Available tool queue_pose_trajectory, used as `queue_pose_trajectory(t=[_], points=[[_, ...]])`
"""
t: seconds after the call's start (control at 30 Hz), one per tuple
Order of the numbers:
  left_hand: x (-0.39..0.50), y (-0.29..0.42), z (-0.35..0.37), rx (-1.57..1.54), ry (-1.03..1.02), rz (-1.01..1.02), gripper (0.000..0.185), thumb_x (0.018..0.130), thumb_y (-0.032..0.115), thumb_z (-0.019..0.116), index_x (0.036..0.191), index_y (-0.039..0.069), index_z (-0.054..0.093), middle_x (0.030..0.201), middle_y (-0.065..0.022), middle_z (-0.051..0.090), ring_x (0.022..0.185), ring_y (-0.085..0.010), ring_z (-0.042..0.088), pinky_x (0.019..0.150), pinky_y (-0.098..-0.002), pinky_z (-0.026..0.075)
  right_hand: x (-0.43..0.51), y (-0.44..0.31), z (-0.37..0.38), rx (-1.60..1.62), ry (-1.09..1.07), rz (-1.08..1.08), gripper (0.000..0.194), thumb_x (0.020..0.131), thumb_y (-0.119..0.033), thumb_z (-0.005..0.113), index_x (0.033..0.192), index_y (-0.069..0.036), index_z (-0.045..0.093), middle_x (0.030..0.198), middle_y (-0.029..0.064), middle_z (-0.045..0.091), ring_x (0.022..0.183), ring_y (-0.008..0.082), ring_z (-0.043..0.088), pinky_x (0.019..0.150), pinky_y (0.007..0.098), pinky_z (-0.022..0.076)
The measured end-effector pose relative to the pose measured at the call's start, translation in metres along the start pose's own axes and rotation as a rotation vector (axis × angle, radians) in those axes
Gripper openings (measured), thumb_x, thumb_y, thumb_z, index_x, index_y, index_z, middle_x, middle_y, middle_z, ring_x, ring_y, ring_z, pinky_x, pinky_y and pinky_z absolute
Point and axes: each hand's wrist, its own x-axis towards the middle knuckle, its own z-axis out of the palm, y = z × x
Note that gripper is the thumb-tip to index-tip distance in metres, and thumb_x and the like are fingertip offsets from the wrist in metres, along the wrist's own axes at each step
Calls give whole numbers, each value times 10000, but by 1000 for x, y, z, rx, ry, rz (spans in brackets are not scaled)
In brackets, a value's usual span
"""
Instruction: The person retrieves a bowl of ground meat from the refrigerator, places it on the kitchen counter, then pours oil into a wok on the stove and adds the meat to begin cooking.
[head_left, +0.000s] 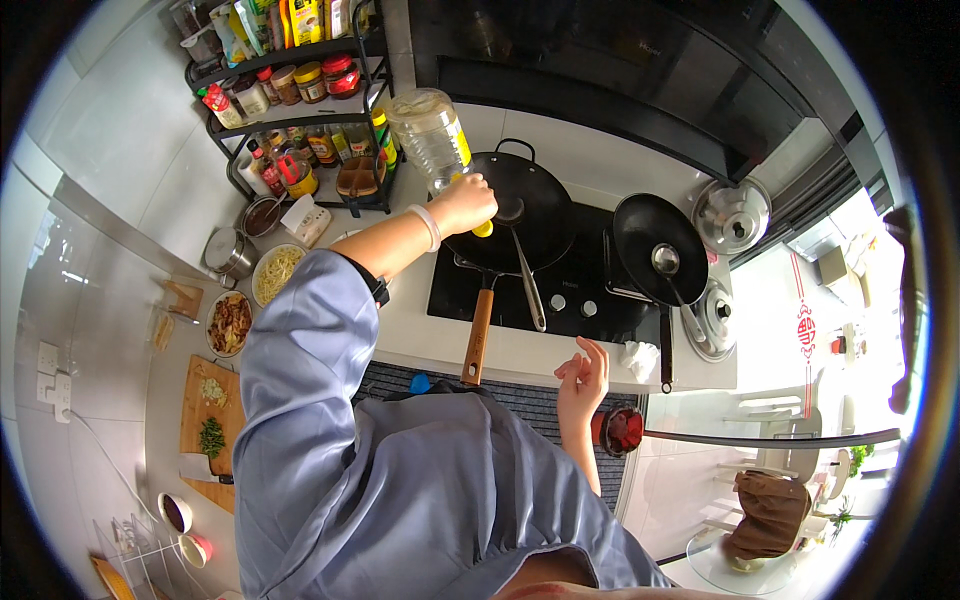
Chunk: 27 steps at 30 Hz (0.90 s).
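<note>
My left hand (466, 202) grips a large clear plastic jug (436, 142), held tilted with its base up. The jug's yellow mouth end (484, 229) points down over the large black wok (544, 195) on the glass cooktop (450, 292). A metal ladle (531, 289) rests in that wok, its handle leaning over the near rim beside the wok's wooden handle (477, 337). Whether anything flows from the jug is too small to tell. My right hand (583, 379) holds nothing and hangs near the counter's front edge, its fingers loosely bent and apart.
A smaller black wok (637, 225) with a ladle (666, 259) sits on the right burner, beside metal lids (731, 217). Left stand a seasoning rack (300, 120), plates of food (229, 322), and a cutting board (193, 420) with chopped greens and a cleaver (199, 466).
</note>
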Motion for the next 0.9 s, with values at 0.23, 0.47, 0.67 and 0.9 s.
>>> queue_pose_trajectory(t=[0.23, 0.47, 0.67, 0.9], points=[[-4, -3, 0, 61, 70, 33, 123, 729, 143, 610, 641, 89, 677, 701, -58, 672, 745, -213, 654, 742, -324, 483, 0, 1, 0, 38, -8, 6, 251, 913, 75, 473, 1135, -2, 561, 1138, 131, 557, 580, 101, 572, 530, 231, 495], [-4, -5, -2, 45, -3, 18, 112, 721, 124, 606, 672, 65, 687, 742, -64, 669, 803, -228, 637, 769, -340, 493, 0, 1, 0, -16, -11, 22, 218, 929, 50, 473, 1124, 12, 564, 1143, 113, 547, 595, 99, 570, 543, 221, 477], [-2, -7, -1, 54, -9, 41, 113, 726, 130, 607, 676, 82, 697, 746, -55, 681, 792, -216, 653, 777, -326, 490, 0, 2, 0, 1, -8, 14, 225, 923, 61, 467, 1121, 16, 564, 1145, 118, 547, 596, 100, 571, 547, 226, 486], [-1, -3, -2, 35, 7, 50, 114, 722, 134, 607, 671, 81, 694, 729, -59, 675, 782, -217, 654, 766, -330, 486, 1, 3, 0, -6, -5, 23, 234, 917, 68, 464, 1121, 20, 565, 1125, 122, 556, 590, 103, 576, 539, 224, 485]])
